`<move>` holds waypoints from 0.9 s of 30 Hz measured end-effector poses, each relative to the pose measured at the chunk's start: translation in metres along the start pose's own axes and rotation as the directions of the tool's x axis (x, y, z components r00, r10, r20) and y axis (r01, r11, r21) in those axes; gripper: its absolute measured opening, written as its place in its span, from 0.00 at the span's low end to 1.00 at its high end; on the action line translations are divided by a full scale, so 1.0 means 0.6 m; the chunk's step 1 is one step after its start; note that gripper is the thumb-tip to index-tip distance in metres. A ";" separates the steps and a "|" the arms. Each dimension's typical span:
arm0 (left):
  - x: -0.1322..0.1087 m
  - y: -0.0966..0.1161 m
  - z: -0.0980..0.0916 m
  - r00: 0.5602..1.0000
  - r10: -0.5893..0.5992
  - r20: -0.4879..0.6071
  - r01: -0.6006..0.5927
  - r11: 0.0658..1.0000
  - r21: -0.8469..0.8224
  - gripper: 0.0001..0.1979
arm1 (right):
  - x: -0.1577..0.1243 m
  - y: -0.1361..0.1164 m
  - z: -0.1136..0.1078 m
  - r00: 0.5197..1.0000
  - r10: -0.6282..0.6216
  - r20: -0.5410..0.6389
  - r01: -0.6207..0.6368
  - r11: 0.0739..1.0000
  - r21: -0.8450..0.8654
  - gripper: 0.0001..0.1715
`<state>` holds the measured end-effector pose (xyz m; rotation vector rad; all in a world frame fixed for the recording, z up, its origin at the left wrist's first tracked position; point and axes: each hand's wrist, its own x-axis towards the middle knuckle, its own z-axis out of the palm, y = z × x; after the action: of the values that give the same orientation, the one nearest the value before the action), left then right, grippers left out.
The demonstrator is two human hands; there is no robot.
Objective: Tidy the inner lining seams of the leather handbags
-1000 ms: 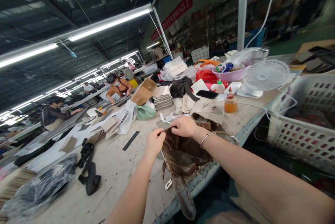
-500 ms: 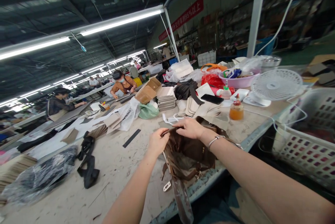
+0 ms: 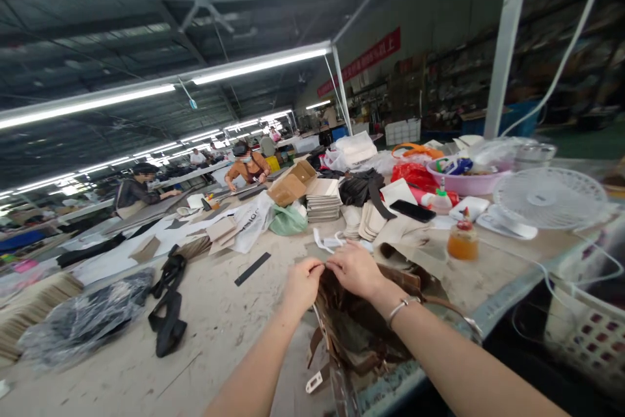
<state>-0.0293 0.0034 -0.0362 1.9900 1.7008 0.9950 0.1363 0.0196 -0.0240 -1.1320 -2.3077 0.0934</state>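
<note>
A brown handbag [image 3: 361, 319] lies at the table's near edge with its mouth facing me. At the bag's far left rim, my left hand [image 3: 303, 280] pinches the edge between thumb and fingers. Right beside it, my right hand [image 3: 355, 269] grips the same stretch of rim, a bangle on its wrist. Both hands' fingertips nearly meet there. A pale metal-looking tag [image 3: 314, 383] hangs by the bag's left side, and a brown strap [image 3: 452, 308] curves off to the right.
An orange glue bottle [image 3: 463, 241], a phone [image 3: 413, 211] and a white fan [image 3: 549, 198] stand right of the bag. Stacked beige panels [image 3: 323, 201] lie beyond. Black straps [image 3: 168, 313] and a plastic-wrapped bundle [image 3: 92, 319] are on the left. Two co-workers sit farther off.
The view has tilted up, so the scene sits lower. My right hand has drawn in close to my left at the rim, its fingers now curled onto the edge.
</note>
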 end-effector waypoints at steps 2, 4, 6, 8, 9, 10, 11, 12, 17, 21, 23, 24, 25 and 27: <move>-0.004 0.003 0.000 1.000 0.003 -0.010 -0.003 1.000 0.001 0.11 | -0.005 -0.002 -0.009 0.999 -0.039 -0.010 0.039 0.999 -0.011 0.17; -0.005 0.006 0.000 1.000 0.027 -0.007 -0.027 1.000 -0.011 0.11 | -0.006 0.001 -0.019 0.995 -0.095 0.002 0.095 0.995 -0.001 0.17; -0.003 0.008 -0.002 0.998 0.055 -0.009 -0.055 0.998 -0.024 0.12 | -0.003 0.004 -0.025 0.994 -0.103 0.030 0.103 0.995 0.001 0.15; -0.004 0.009 -0.008 0.997 0.075 0.000 -0.075 0.996 -0.039 0.13 | -0.002 0.003 -0.026 0.996 -0.076 0.044 0.077 0.997 -0.028 0.15; -0.006 0.010 -0.012 0.997 0.082 0.016 -0.081 0.996 -0.047 0.14 | -0.002 0.000 -0.026 0.997 -0.057 0.046 0.059 0.997 -0.045 0.16; -0.008 0.011 -0.018 0.996 0.086 0.039 -0.084 0.995 -0.055 0.15 | -0.003 -0.005 -0.026 0.998 -0.038 0.053 0.041 0.998 -0.049 0.18; -0.010 0.012 -0.024 0.994 0.087 0.071 -0.082 0.995 -0.063 0.17 | -0.004 -0.010 -0.026 0.998 -0.019 0.065 0.022 0.999 -0.039 0.19; -0.012 0.013 -0.030 0.990 0.085 0.109 -0.078 0.994 -0.070 0.18 | -0.006 -0.015 -0.027 0.997 0.004 0.082 -0.002 1.000 -0.022 0.18; 0.003 0.001 -0.039 0.966 0.030 0.258 -0.006 0.996 -0.092 0.18 | -0.008 0.000 -0.044 0.979 0.139 0.151 -0.162 0.975 0.151 0.26; 0.006 -0.001 -0.042 0.962 -0.015 0.272 0.041 0.995 -0.091 0.20 | -0.045 0.033 -0.083 0.963 0.259 0.073 -0.269 0.938 0.220 0.31; 0.003 0.004 -0.047 0.961 -0.030 0.275 0.056 0.995 -0.085 0.21 | -0.084 0.044 -0.103 0.957 0.289 0.002 -0.279 0.924 0.262 0.30; 0.002 0.007 -0.050 0.960 -0.038 0.276 0.062 0.995 -0.079 0.21 | -0.107 0.050 -0.111 0.955 0.294 -0.036 -0.270 0.913 0.305 0.30; 0.002 0.010 -0.051 0.961 -0.047 0.273 0.069 0.995 -0.071 0.20 | -0.131 0.055 -0.115 0.954 0.295 -0.052 -0.258 0.899 0.353 0.31; 0.004 0.012 -0.050 0.963 -0.068 0.261 0.085 0.995 -0.053 0.19 | -0.179 0.069 -0.116 0.952 0.304 -0.042 -0.259 0.870 0.419 0.33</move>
<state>-0.0448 -0.0013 -0.0097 1.9035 1.5702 0.7177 0.2535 -0.0464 -0.0264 -1.2050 -1.8911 0.5876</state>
